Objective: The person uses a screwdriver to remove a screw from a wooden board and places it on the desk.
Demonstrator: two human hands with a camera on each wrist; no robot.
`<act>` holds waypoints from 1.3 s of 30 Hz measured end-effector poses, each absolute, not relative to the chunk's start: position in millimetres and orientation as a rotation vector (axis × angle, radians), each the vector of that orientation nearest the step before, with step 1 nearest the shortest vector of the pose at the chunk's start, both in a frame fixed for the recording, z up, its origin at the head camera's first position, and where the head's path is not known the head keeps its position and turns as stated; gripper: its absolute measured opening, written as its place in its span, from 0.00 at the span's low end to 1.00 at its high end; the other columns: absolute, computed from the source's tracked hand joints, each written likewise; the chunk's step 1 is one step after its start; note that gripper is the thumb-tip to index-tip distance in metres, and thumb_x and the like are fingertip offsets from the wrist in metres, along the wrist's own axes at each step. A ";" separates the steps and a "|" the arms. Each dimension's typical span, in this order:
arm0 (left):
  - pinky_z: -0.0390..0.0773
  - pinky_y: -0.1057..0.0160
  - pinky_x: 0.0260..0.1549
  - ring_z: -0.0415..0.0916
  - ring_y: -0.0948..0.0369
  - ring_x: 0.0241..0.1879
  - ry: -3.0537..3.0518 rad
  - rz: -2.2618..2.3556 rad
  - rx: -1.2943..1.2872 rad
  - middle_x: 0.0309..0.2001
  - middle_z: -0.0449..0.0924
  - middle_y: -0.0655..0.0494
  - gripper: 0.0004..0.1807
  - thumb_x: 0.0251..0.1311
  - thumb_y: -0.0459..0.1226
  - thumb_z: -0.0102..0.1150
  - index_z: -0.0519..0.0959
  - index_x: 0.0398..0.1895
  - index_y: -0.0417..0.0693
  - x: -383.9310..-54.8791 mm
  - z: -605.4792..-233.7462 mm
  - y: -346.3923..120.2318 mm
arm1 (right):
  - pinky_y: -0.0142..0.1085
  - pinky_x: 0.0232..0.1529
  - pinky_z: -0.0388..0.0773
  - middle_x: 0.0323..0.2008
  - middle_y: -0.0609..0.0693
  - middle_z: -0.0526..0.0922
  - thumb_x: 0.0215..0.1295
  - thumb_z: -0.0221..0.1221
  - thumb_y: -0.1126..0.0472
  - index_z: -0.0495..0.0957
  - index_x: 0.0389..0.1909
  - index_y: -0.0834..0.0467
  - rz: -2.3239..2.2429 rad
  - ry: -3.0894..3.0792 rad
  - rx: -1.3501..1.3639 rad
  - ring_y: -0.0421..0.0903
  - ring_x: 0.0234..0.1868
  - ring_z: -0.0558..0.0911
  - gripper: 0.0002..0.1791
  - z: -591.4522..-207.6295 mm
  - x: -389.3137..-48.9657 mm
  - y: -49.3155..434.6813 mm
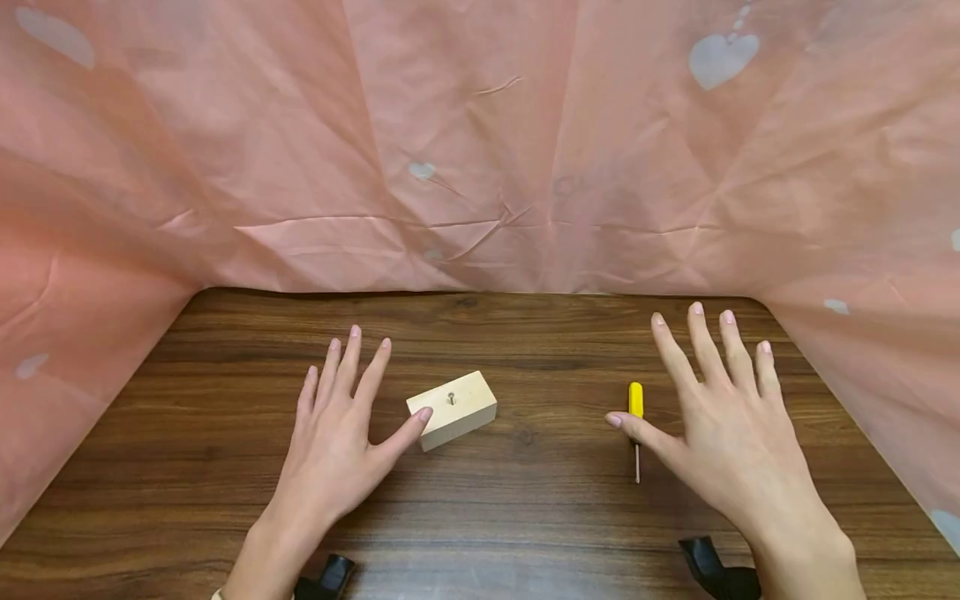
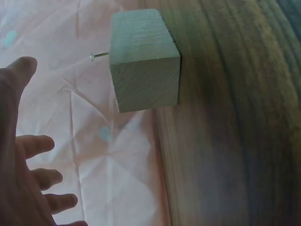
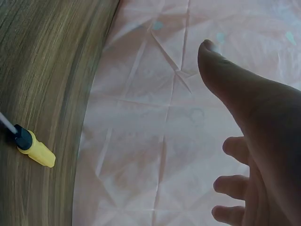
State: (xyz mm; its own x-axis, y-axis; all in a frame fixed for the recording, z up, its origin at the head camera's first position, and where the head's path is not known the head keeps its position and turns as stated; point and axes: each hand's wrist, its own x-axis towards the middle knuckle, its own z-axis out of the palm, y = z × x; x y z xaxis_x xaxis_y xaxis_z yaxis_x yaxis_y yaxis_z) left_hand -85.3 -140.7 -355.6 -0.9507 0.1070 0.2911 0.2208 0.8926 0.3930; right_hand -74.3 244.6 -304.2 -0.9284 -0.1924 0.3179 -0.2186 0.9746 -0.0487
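A pale wooden block [image 1: 461,408] lies on the table, and a screw [image 1: 452,398] stands up from its top face. In the left wrist view the screw [image 2: 99,56] sticks out of the block [image 2: 145,84], its shank partly exposed. My left hand [image 1: 337,446] is spread just left of the block, holding nothing; its thumb overlaps the block's near corner in the head view. A screwdriver [image 1: 636,400] with a yellow handle lies on the table, its shaft toward me. My right hand [image 1: 738,433], fingers spread, is to its right, and the thumb crosses in front of the screwdriver. In the right wrist view the screwdriver's handle [image 3: 40,153] is apart from the hand.
The brown wood-grain table [image 1: 525,517] ends at a pink curtain [image 1: 480,150] with pale hearts, which hangs at the back and both sides. Black wrist-mounted parts [image 1: 330,575] show beneath the left wrist, with a similar black piece [image 1: 708,567] by the right.
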 end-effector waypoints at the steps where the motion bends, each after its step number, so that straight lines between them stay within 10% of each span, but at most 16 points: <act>1: 0.43 0.35 0.85 0.38 0.45 0.89 -2.793 -0.647 -0.250 0.90 0.38 0.52 0.52 0.69 0.72 0.55 0.51 0.89 0.64 -85.8 -356.6 -140.3 | 0.66 0.86 0.30 0.88 0.63 0.42 0.64 0.64 0.24 0.43 0.89 0.46 0.130 -2.804 0.303 0.67 0.88 0.40 0.63 -304.4 -74.7 245.0; 16: 0.72 0.38 0.74 0.74 0.43 0.75 -2.672 -1.486 -0.064 0.75 0.76 0.46 0.38 0.67 0.53 0.74 0.74 0.76 0.51 -96.2 -385.6 -142.2 | 0.77 0.69 0.62 0.87 0.60 0.55 0.73 0.63 0.31 0.53 0.88 0.48 0.726 -2.932 0.205 0.72 0.82 0.60 0.52 -333.0 -98.8 254.2; 22: 0.78 0.53 0.72 0.79 0.50 0.70 -2.549 -1.848 -0.027 0.69 0.82 0.48 0.34 0.65 0.44 0.77 0.77 0.72 0.45 -99.9 -399.9 -144.1 | 0.52 0.57 0.84 0.62 0.61 0.83 0.75 0.66 0.40 0.76 0.71 0.59 0.887 -2.830 0.145 0.61 0.58 0.85 0.35 -354.0 -107.9 262.0; 27: 0.79 0.65 0.68 0.80 0.53 0.68 -2.482 -1.992 -0.083 0.68 0.83 0.49 0.35 0.60 0.37 0.80 0.77 0.71 0.43 -102.5 -409.5 -145.8 | 0.23 0.41 0.79 0.50 0.56 0.88 0.76 0.65 0.43 0.82 0.60 0.60 1.011 -2.770 0.055 0.40 0.42 0.84 0.26 -368.7 -114.2 270.2; 39: 0.78 0.59 0.66 0.82 0.56 0.65 -2.595 -1.893 -0.138 0.64 0.85 0.57 0.38 0.51 0.40 0.86 0.81 0.68 0.57 -103.3 -415.7 -141.9 | 0.27 0.40 0.86 0.37 0.30 0.90 0.74 0.69 0.56 0.81 0.57 0.63 1.868 -2.417 -0.278 0.33 0.36 0.88 0.19 -404.8 -124.8 287.5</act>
